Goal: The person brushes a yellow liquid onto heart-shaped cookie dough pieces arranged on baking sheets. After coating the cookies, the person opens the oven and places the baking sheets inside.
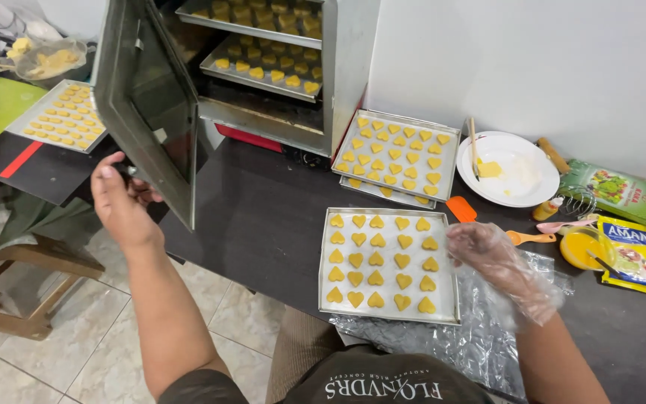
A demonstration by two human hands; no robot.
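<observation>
Head view, nearest first: dark shirt at the bottom edge, both forearms reaching out from it.

Right hand (487, 251), in a loose clear plastic glove, sits at the right rim of the near baking tray (389, 314). Fingers half curled and touching the tray edge; cannot tell whether they actually pinch it. Tray lies flat on the dark countertop (263, 224), loaded with rows of yellow heart-shaped cookies (377, 258). Crumpled clear plastic sheet (480, 337) lies under and behind that wrist.

Left hand (120, 200), bare, is on the outer edge of the open oven door (143, 97), fingers wrapped behind it, thumb side toward camera: clenched on the door. Door swung out to the left, glass panel facing the hand.

Past the door grip: metal oven (345, 67) with two racks of cookie trays inside. Beyond the right hand: second tray of hearts (396, 153) leaning against the oven foot, orange scraper (460, 209) just beside it, white plate (525, 183) with a brush, yellow cup, packets to the far right.

Left of the door hand: another tray of small cookies (57, 116) on a side table, wooden stool (16, 292) below.
</observation>
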